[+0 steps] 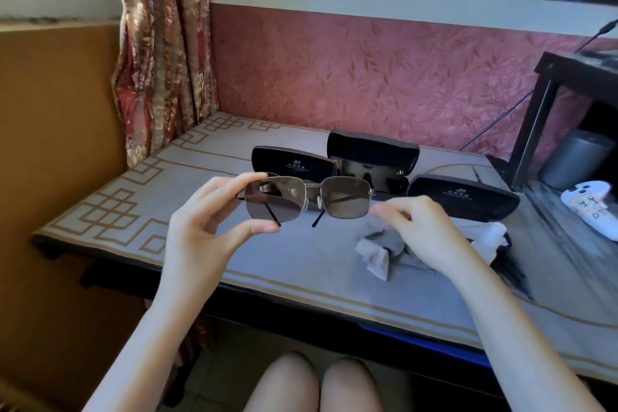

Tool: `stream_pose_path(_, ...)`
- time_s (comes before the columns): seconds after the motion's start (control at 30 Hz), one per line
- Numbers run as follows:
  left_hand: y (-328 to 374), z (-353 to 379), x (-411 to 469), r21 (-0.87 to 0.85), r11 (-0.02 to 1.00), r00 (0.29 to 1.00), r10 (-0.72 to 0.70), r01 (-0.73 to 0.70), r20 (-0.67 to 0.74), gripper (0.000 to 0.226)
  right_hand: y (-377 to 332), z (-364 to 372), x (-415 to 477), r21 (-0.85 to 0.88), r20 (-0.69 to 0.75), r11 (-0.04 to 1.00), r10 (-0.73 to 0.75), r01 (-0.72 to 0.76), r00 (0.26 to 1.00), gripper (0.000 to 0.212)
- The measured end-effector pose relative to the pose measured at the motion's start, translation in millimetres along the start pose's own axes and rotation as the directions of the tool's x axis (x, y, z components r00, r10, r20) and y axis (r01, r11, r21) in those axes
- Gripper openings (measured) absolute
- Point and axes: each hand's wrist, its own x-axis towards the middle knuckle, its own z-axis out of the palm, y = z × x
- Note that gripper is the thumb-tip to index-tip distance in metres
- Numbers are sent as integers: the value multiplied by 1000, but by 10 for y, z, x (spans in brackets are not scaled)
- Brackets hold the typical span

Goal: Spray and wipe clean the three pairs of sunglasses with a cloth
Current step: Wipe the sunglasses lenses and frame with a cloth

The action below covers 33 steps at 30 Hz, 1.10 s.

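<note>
My left hand (204, 227) pinches the left lens rim of a pair of metal-framed sunglasses (309, 199) with grey lenses and holds them up over the table. My right hand (421, 231) hovers at the right lens corner with its fingers drawn together and blurred. Whether it touches the frame or the cloth is unclear. A crumpled grey cloth (376, 254) lies just under that hand. Three black cases stand open behind: left (294, 162), middle (373, 149), which holds a dark pair (381, 177), and right (465, 197).
A white bottle-like object (592, 207) with handwritten marks lies at the right, and a white wad (491, 234) sits near the cloth. A black shelf (548, 104) with a grey cylinder (577, 157) under it stands at the right. The table's patterned mat (133, 211) extends left.
</note>
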Motion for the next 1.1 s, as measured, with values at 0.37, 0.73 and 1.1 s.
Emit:
stream_pose_path(0.37, 46, 126, 48, -92, 996, 1000, 3, -2, 13, 51, -218, -91, -205, 711, -124, 674, -164, 203, 979, 26)
stream_pose_path(0.73, 115, 344, 53, -348, 904, 968, -243, 249, 62, 55, -74, -145, -211, 769, -170, 600, -137, 218, 976, 23)
stream_pose_path(1.1, 203, 773, 258, -452, 814, 931, -319, 364, 175, 53, 134, -556, -249, 750, -186, 639, -44, 171, 982, 28)
